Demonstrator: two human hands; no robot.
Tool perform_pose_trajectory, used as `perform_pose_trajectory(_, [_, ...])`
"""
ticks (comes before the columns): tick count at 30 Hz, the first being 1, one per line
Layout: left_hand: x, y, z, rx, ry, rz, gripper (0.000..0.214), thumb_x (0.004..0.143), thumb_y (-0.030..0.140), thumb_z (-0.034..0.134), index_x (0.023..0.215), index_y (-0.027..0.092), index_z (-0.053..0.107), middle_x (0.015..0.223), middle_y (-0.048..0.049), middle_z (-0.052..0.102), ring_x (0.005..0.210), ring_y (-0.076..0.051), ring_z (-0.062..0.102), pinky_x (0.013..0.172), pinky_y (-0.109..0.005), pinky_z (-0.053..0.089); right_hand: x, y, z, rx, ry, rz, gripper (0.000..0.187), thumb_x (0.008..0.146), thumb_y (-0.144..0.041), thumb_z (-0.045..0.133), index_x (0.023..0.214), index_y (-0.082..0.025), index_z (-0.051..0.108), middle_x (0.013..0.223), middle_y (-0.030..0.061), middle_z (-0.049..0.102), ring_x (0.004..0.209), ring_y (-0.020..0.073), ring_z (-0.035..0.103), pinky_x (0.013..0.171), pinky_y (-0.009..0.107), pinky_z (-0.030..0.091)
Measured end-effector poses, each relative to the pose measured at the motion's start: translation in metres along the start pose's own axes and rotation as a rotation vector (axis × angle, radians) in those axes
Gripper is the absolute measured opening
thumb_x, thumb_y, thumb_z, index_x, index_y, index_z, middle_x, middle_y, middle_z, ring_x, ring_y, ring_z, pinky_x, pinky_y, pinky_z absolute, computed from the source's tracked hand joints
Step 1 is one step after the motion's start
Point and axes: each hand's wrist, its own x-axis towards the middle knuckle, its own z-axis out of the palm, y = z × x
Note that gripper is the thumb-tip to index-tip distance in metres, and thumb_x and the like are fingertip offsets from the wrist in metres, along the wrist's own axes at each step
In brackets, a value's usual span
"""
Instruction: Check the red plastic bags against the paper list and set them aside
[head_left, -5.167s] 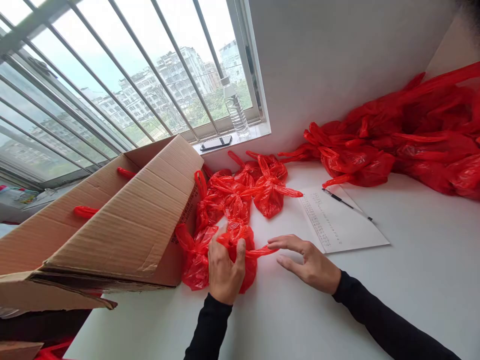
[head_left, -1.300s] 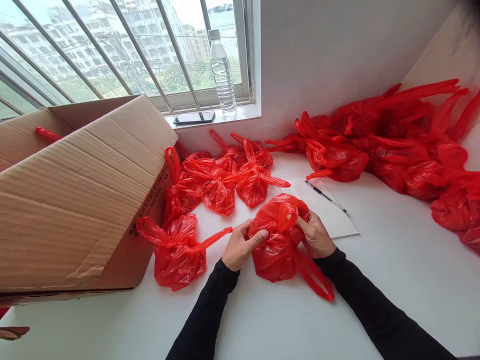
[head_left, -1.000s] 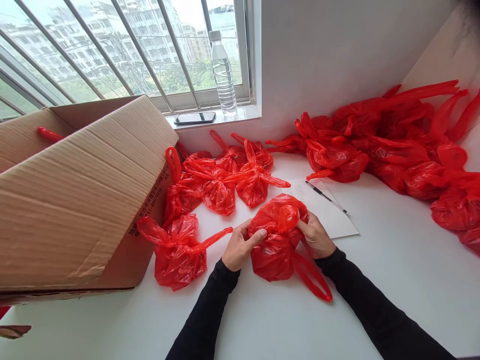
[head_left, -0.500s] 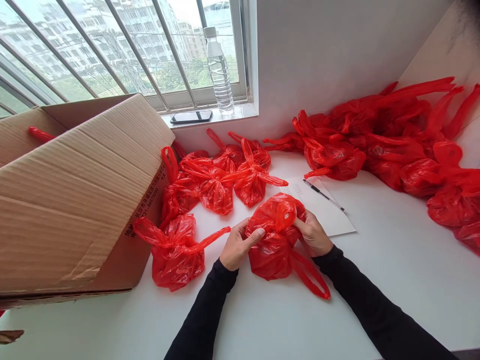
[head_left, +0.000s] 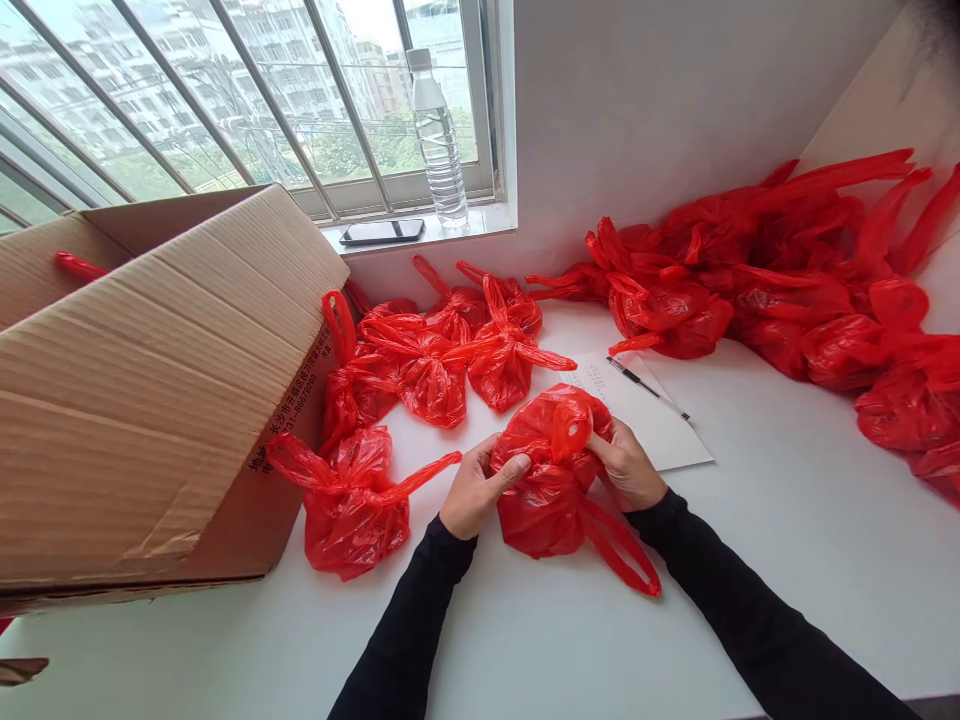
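Observation:
Between my two hands is a knotted red plastic bag [head_left: 544, 515] in the middle of the white table [head_left: 555, 640]. My left hand [head_left: 484, 485] grips its left side, thumb on top and the other fingers partly hidden. On the right side, my right hand [head_left: 630, 468] is closed on the same bag, its fingertips tucked behind the plastic near a handle loop. The other loop trails toward the lower right. What the bag contains cannot be made out. Left of my left hand sits another tied red bag [head_left: 356, 530], apart from it.
A tilted cardboard box [head_left: 172, 400] fills the left side. Several red bags [head_left: 431, 385] lie beyond my hands, and a large heap of them [head_left: 787, 290] lines the right wall. Paper [head_left: 667, 440] and a pen [head_left: 645, 387] lie behind my right hand. The sill holds a bottle [head_left: 442, 150] and a phone [head_left: 382, 232].

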Motion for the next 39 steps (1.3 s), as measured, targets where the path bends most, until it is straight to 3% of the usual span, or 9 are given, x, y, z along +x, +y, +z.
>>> perform_pose_trajectory(39, [0.0005, -0.0013, -0.0005, 0.003, 0.008, -0.001, 0.031, 0.084, 0.039, 0.074, 0.104, 0.016, 0.067, 0.099, -0.0084, 0.071, 0.091, -0.023, 0.066, 0.086, -0.036, 0.051, 0.0015, 0.0036, -0.002, 0.021, -0.025, -0.011, 0.024, 0.084, -0.036, 0.078, 0.105, -0.025, 0.074, 0.109, 0.004, 0.075, 0.102, 0.0242, 0.067, 0.092, 0.034, 0.053])
